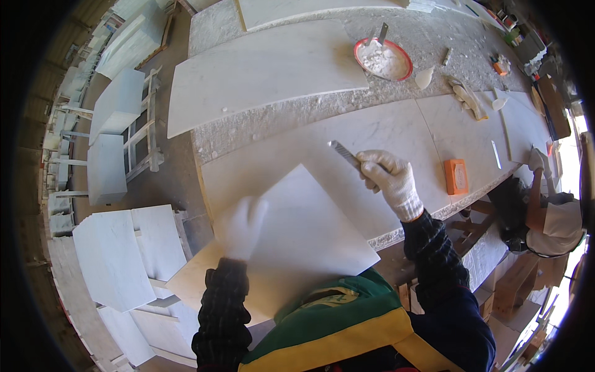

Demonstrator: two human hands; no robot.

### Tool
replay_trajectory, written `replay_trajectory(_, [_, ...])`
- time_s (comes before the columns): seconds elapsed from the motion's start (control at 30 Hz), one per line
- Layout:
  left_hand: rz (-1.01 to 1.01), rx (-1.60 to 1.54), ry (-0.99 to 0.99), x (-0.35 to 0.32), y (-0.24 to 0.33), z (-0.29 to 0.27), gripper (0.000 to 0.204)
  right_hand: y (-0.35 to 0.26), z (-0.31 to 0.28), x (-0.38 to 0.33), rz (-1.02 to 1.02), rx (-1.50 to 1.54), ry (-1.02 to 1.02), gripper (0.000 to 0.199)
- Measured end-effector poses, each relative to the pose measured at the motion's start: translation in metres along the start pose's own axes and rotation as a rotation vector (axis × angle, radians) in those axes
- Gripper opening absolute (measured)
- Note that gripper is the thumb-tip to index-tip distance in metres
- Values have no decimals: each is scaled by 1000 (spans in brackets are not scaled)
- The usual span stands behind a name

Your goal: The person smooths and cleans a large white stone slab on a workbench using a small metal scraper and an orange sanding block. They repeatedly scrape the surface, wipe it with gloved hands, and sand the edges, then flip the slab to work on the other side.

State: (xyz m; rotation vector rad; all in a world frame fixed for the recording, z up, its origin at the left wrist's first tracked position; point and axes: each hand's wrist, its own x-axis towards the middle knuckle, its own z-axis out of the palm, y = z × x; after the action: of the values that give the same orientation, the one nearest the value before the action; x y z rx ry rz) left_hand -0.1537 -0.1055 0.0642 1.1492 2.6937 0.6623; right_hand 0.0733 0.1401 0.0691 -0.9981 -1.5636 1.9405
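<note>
Here, the white-gloved right hand (387, 180) clasps a slim grey metal tool (344, 154).
Blurred left hand (240, 224) overlaps a flat white slab (310, 229); its grip I cannot tell.

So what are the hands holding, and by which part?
The right hand holds a ridged metal tool by its near end. The left hand is blurred over the white slab; whether it grips can't be told.

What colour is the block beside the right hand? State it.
The block is orange, clearest in the head view.

Brownish floor (176, 164) beside a dusty worktable (248, 130); wooden rack (152, 146) left, bright daylight (566, 158) right
</note>
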Motion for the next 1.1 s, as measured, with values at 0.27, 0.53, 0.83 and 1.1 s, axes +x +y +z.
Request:
replay_trajectory(0.27, [33, -5, 17, 1, -6, 3, 33, 25, 43, -22, -170, -260, 16, 20])
replay_trajectory(0.53, [86, -41, 34, 2, -7, 2, 32, 36, 47, -23, -246, -288, 34, 19])
replay_trajectory(0.83, [101, -30, 39, 3, -8, 2, 32, 36, 46, -21, -258, -360, 51, 20])
replay_trajectory(1.1, [84, -2, 26, 2, -8, 2, 33, 34, 45, -21, -274, -339, 46, 21])
